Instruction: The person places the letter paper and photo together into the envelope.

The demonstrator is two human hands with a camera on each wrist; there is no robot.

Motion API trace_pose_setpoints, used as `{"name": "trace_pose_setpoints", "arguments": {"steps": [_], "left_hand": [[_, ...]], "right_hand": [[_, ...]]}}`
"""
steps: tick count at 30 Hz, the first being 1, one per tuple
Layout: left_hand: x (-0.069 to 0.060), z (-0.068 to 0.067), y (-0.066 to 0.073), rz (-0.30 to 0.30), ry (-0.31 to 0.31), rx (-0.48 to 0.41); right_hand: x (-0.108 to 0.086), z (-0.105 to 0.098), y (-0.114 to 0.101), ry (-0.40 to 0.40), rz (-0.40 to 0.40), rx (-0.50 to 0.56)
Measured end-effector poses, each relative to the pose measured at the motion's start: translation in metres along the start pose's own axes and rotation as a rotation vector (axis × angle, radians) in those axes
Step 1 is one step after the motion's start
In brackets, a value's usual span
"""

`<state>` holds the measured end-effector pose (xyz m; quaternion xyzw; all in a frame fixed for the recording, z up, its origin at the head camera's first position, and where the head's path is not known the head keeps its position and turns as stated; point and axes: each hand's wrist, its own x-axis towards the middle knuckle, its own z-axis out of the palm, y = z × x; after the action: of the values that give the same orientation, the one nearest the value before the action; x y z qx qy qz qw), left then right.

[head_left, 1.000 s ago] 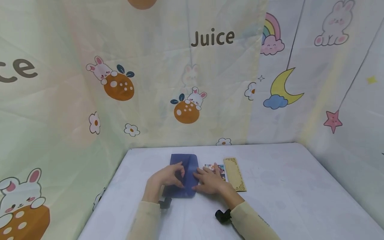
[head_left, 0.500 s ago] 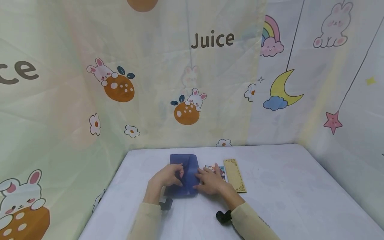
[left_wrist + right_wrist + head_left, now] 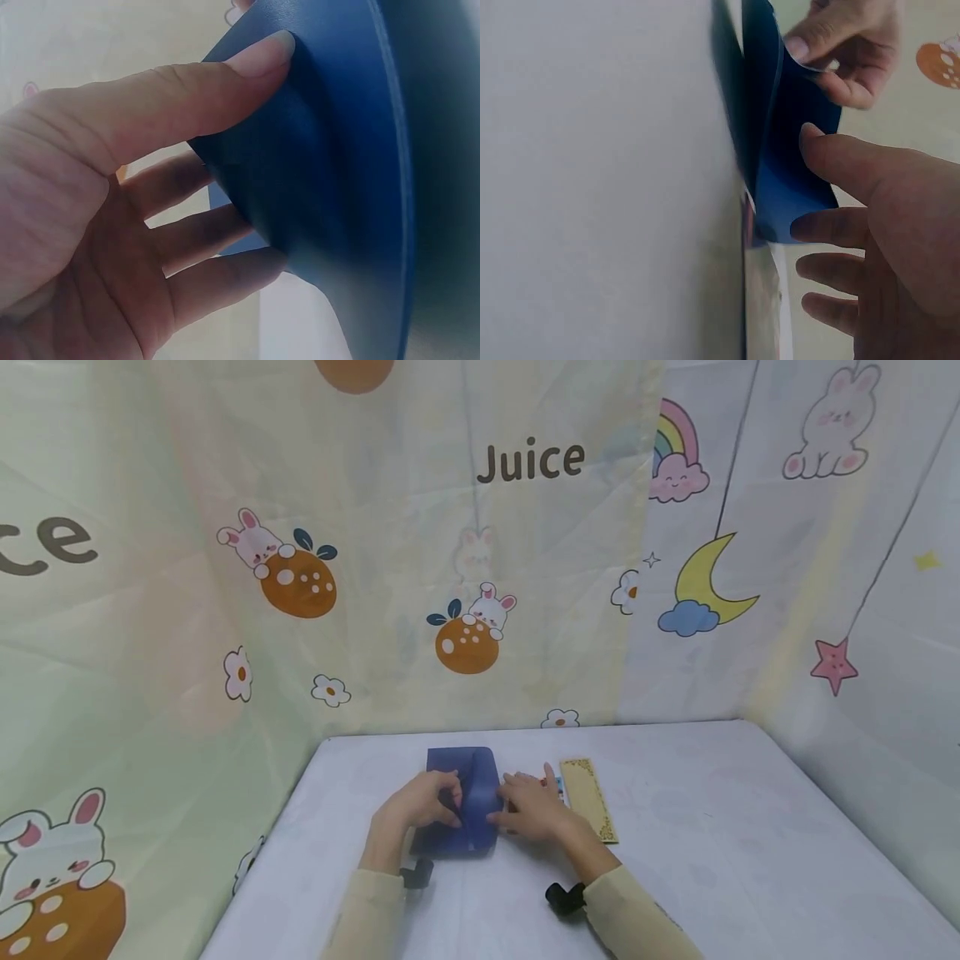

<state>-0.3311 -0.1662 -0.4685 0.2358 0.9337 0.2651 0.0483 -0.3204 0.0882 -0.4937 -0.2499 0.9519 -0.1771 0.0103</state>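
Observation:
A dark blue envelope lies on the table with what looks like its flap spread to the right. My left hand pinches a lifted edge near its middle; in the left wrist view the thumb lies over the blue sheet and the other fingers are partly behind it. My right hand is at the envelope's right edge. In the right wrist view its thumb and index finger overlap the blue sheet, the other fingers extended; whether they touch is unclear. A colourful picture card is mostly hidden beneath the right hand.
A gold card with an ornate border lies right of the picture card. Underneath is a white-covered table. Printed cloth walls stand at the back and both sides. A black wrist device sits at the right sleeve.
My right hand has shifted slightly right, covering more of the picture card. The left hand keeps its pinch on the envelope in nearly the same place.

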Motion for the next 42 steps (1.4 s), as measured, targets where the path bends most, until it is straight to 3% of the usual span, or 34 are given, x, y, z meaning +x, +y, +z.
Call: {"name": "trace_pose_setpoints", "arguments": {"steps": [9, 17, 42], "left_hand": [[0.001, 0.000, -0.002, 0.011, 0.005, -0.010], [0.000, 0.000, 0.000, -0.007, 0.002, -0.025], [-0.002, 0.001, 0.001, -0.045, -0.021, -0.064]], "right_hand": [[-0.014, -0.026, 0.036, -0.053, 0.148, -0.016], [-0.019, -0.028, 0.059, -0.013, 0.279, -0.075], [-0.017, -0.030, 0.049, 0.051, 0.255, -0.038]]}}
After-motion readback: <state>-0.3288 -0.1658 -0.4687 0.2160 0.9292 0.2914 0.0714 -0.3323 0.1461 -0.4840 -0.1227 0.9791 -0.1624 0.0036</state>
